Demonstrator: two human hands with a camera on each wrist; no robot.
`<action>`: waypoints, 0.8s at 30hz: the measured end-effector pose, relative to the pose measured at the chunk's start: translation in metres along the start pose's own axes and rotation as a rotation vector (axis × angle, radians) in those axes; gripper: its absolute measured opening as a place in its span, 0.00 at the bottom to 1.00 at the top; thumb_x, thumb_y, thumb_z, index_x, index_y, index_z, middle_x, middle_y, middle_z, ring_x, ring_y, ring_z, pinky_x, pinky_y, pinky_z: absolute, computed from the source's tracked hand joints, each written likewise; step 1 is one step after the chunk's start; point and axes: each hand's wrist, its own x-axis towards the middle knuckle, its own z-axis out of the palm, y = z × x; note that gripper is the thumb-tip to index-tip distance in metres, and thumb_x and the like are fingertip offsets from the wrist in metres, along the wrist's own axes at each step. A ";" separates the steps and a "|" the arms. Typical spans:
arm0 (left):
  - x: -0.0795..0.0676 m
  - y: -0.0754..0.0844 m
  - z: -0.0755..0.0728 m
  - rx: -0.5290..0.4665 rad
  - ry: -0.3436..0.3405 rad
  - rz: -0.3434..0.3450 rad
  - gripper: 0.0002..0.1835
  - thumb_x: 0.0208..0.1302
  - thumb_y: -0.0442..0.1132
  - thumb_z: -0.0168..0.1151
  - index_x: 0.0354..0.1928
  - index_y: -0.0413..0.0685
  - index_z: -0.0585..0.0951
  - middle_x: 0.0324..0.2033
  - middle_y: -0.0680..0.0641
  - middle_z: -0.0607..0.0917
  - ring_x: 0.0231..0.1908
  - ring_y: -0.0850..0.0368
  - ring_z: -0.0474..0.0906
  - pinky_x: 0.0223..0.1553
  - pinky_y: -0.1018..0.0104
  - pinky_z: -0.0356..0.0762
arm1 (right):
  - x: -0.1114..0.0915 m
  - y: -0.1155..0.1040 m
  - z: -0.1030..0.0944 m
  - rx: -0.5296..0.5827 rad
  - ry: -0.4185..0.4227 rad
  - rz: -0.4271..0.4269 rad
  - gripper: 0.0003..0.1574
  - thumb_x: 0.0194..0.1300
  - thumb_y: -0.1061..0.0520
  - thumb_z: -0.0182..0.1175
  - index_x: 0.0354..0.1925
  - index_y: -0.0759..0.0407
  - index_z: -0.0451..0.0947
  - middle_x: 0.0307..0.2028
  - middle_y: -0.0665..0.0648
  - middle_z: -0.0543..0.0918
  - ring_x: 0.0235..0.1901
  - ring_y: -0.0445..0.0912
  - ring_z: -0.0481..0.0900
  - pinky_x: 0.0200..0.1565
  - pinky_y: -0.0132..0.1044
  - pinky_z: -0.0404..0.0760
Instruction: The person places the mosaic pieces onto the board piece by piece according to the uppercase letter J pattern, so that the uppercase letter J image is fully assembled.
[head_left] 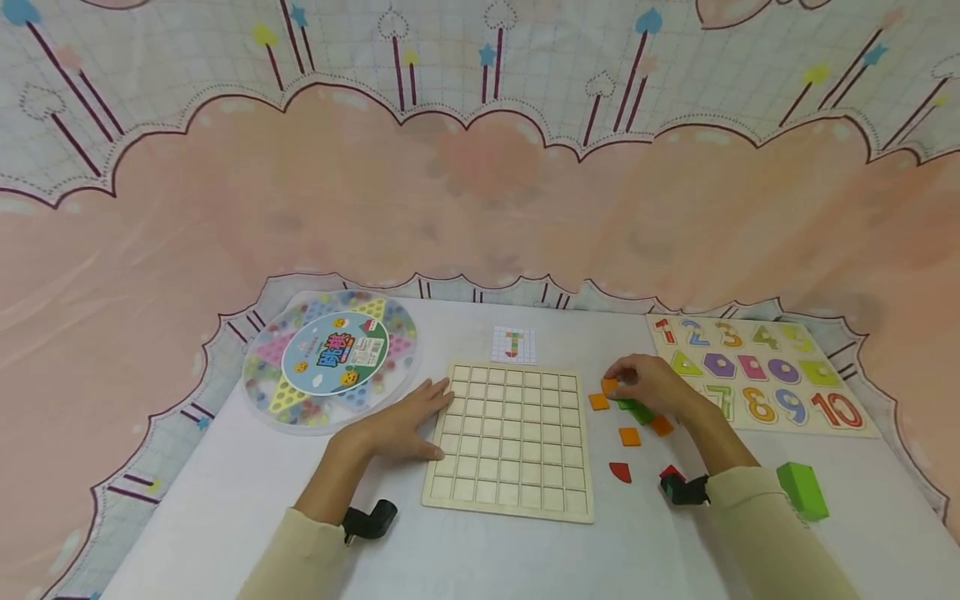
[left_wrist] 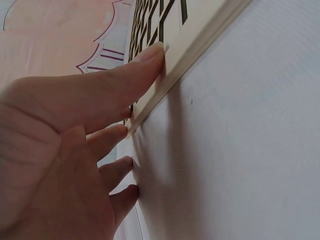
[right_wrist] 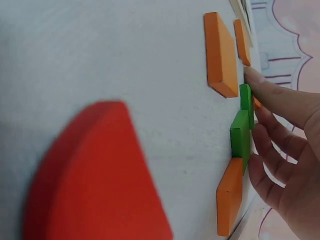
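Head view: board [head_left: 511,448] at six o'clock, no cell filled, so all placing looks left; your right hand [head_left: 648,383] pinches an orange tile [head_left: 609,387] at the board's two o'clock. Left wrist: your left hand [left_wrist: 65,150], fingers spread, grips nothing, thumb on the board. Right wrist: green tiles [right_wrist: 240,132] and a red tile [right_wrist: 100,185] lie loose.

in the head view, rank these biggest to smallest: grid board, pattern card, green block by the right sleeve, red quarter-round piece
1. grid board, clearly largest
2. pattern card and green block, too alike to rank
3. red quarter-round piece, smallest
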 end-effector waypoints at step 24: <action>-0.003 -0.002 0.003 0.015 -0.004 -0.029 0.48 0.62 0.41 0.71 0.80 0.43 0.57 0.83 0.42 0.47 0.83 0.37 0.35 0.82 0.38 0.43 | 0.001 -0.023 0.004 0.146 0.078 -0.088 0.12 0.67 0.54 0.68 0.46 0.56 0.80 0.46 0.60 0.84 0.44 0.49 0.83 0.41 0.30 0.84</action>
